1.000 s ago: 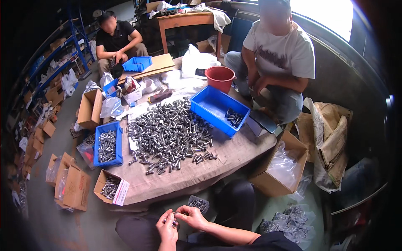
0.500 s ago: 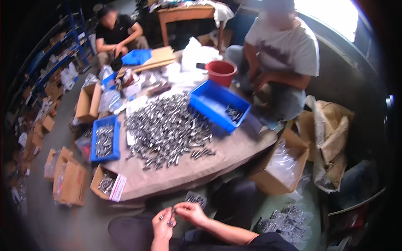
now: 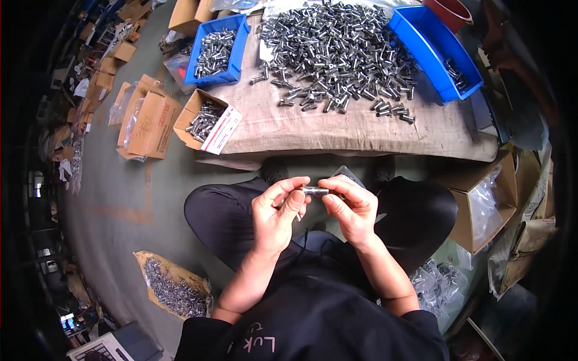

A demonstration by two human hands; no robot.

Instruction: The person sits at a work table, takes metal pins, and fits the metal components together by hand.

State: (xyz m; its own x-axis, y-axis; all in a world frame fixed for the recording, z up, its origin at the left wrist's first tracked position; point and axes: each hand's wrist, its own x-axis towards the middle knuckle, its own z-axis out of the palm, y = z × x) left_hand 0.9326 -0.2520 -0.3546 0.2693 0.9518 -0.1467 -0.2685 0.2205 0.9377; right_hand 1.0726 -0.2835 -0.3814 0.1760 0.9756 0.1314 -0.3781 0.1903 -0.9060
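one metal bolt (image 3: 315, 191) is mid-view, its ends grasped between the fingers of the left hand (image 3: 274, 213) at 9 o'clock and right hand (image 3: 355, 213) at 3; two blue bins (image 3: 212, 79) stand at 11 and 1.

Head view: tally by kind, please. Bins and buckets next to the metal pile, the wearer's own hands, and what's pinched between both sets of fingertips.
Blue bins: 2 (left bin, right bin)
Red bucket: 1, partly cut off
Hands: 2 (left hand, right hand)
Metal piece: 1
Total: 6
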